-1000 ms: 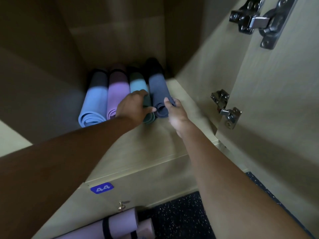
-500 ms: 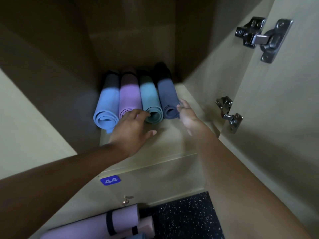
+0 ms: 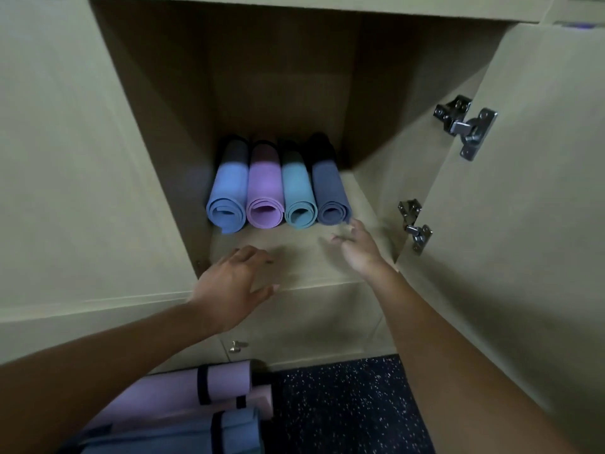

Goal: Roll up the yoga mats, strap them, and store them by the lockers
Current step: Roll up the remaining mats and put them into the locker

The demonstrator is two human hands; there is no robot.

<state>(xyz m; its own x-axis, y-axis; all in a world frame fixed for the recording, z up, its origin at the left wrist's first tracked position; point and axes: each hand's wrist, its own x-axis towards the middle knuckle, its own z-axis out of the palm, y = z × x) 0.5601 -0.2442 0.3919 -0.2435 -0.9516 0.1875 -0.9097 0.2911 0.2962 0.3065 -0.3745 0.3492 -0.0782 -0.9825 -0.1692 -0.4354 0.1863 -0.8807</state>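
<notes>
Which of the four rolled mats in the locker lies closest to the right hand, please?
The dark navy rolled foam mat, rightmost in the row; the right hand hovers just before its end.

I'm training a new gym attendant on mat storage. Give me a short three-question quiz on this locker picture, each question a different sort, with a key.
1. True or false: the left hand grips a mat.
2. Going left to right, which mat in the locker lies third? A) purple mat B) teal mat C) navy mat
3. Fill in: the rolled mats on the floor below the locker have black ____ around them.

Key:
1. False; both it and the right hand are empty.
2. B; the light blue mat is first.
3. Straps.
</notes>
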